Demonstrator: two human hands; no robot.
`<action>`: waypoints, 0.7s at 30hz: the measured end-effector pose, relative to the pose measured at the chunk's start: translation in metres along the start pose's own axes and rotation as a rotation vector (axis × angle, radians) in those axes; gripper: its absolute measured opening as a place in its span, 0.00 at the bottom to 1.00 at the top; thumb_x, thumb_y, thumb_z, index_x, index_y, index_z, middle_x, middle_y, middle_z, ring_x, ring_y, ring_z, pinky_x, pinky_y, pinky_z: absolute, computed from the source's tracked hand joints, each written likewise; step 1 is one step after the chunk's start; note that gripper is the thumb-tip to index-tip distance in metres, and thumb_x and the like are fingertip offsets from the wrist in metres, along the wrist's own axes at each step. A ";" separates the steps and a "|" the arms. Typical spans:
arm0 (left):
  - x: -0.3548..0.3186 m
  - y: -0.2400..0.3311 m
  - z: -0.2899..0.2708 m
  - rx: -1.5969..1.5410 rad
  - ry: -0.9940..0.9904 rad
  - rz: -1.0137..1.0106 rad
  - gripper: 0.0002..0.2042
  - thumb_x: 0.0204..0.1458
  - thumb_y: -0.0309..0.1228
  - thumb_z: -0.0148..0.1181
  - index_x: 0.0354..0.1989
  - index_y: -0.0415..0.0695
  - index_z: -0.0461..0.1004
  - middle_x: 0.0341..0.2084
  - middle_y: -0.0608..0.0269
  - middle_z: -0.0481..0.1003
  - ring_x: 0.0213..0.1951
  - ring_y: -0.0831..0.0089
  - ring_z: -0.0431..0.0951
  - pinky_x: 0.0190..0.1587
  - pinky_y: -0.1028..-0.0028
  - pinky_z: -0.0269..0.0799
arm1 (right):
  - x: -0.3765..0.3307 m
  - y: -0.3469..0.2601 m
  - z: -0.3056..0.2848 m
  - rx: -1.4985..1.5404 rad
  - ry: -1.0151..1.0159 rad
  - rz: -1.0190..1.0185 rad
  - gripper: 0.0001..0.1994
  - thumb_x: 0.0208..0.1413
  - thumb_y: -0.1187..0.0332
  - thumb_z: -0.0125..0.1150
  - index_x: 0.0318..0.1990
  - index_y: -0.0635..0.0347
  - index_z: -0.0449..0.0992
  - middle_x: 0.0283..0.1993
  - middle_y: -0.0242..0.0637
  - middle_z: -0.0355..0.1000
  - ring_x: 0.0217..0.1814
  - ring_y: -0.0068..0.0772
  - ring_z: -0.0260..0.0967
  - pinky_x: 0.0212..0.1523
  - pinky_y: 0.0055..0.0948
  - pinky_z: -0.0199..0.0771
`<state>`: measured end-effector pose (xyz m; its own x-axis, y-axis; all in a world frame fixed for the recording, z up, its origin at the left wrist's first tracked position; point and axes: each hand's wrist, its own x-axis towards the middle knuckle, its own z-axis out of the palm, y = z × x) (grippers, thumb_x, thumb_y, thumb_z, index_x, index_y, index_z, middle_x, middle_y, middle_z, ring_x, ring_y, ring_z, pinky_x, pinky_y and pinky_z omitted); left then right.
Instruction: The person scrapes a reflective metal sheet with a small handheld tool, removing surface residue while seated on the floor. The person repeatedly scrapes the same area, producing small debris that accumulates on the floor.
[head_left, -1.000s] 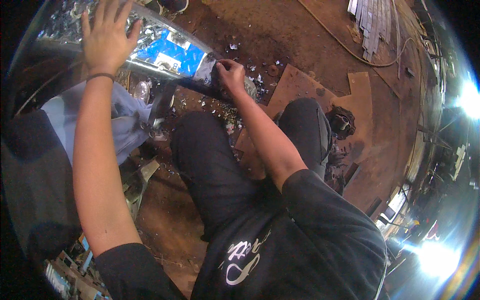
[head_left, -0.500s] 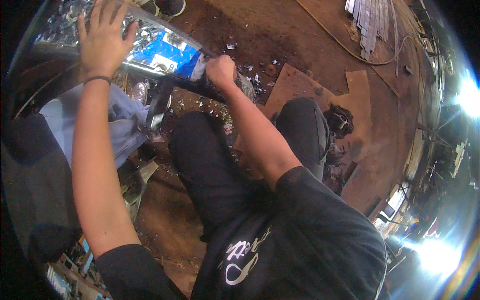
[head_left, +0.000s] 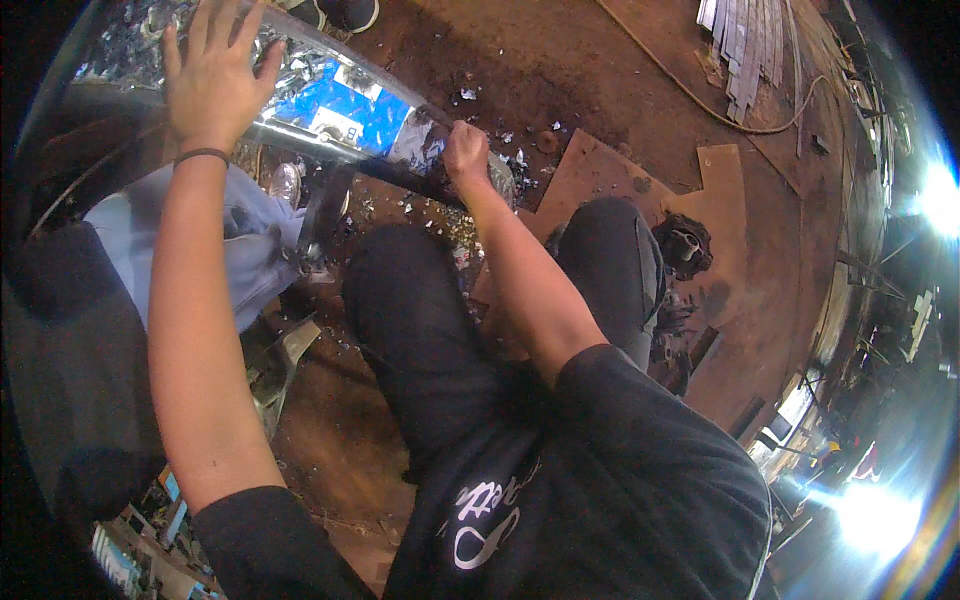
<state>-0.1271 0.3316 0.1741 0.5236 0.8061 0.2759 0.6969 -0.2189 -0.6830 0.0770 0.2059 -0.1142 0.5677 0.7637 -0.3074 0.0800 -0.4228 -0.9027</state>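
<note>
A long, shiny metal-looking piece (head_left: 300,143) crosses the upper left, its top wrinkled with silvery film and bearing a blue-and-white printed patch (head_left: 355,110). My left hand (head_left: 218,95) lies on it with the fingers spread wide. Toward the right end of the piece, beyond a torn greyish patch (head_left: 415,138), my right hand (head_left: 466,158) is closed in a fist at its edge. Whatever sits inside that fist is hidden by the fingers.
Small pale scraps (head_left: 468,94) litter the brown floor around the piece's right end. A flat brown sheet (head_left: 610,165) lies beyond my knees, with a dark crumpled object (head_left: 683,245) on it. Metal strips (head_left: 745,50) and a hose (head_left: 690,95) lie at upper right. Bluish-grey cloth (head_left: 245,235) is at left.
My right hand has shifted to the right along the piece, baring more of the greyish patch. The left hand keeps its place on the film; the whole view has slid slightly.
</note>
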 end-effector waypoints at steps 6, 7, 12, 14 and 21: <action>0.001 0.001 -0.002 0.008 -0.006 -0.001 0.26 0.63 0.54 0.52 0.68 0.62 0.70 0.71 0.71 0.64 0.73 0.64 0.60 0.74 0.48 0.47 | -0.002 0.007 -0.007 -0.031 0.077 -0.188 0.15 0.55 0.59 0.63 0.31 0.66 0.81 0.30 0.54 0.78 0.36 0.59 0.77 0.43 0.47 0.76; 0.001 0.002 0.000 0.002 0.003 -0.002 0.26 0.63 0.54 0.52 0.68 0.62 0.70 0.71 0.71 0.64 0.72 0.65 0.60 0.74 0.48 0.47 | -0.002 0.005 -0.007 -0.034 0.072 -0.204 0.14 0.54 0.59 0.65 0.31 0.64 0.83 0.31 0.53 0.79 0.36 0.58 0.78 0.44 0.45 0.77; -0.001 0.000 0.004 -0.017 -0.004 -0.009 0.26 0.63 0.54 0.52 0.68 0.62 0.70 0.71 0.71 0.63 0.73 0.65 0.59 0.74 0.48 0.47 | -0.007 -0.035 -0.013 -0.249 -0.062 -0.025 0.12 0.50 0.60 0.68 0.37 0.58 0.87 0.41 0.56 0.81 0.43 0.56 0.81 0.48 0.43 0.79; -0.001 0.000 0.001 -0.019 -0.014 -0.010 0.26 0.63 0.54 0.52 0.68 0.62 0.70 0.71 0.71 0.63 0.73 0.65 0.59 0.74 0.48 0.47 | -0.006 -0.048 -0.014 -0.245 -0.080 0.077 0.12 0.50 0.62 0.66 0.36 0.58 0.87 0.42 0.58 0.81 0.45 0.58 0.81 0.49 0.44 0.79; 0.001 0.001 -0.002 -0.018 -0.011 -0.014 0.26 0.63 0.54 0.53 0.68 0.62 0.70 0.71 0.71 0.63 0.73 0.65 0.58 0.74 0.47 0.47 | 0.012 -0.054 -0.006 -0.372 -0.119 0.193 0.16 0.51 0.65 0.59 0.39 0.69 0.85 0.46 0.62 0.79 0.52 0.63 0.79 0.55 0.48 0.77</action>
<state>-0.1251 0.3309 0.1754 0.5084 0.8152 0.2774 0.7128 -0.2176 -0.6668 0.0850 0.2350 -0.0674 0.5048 0.6950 -0.5120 0.2842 -0.6938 -0.6617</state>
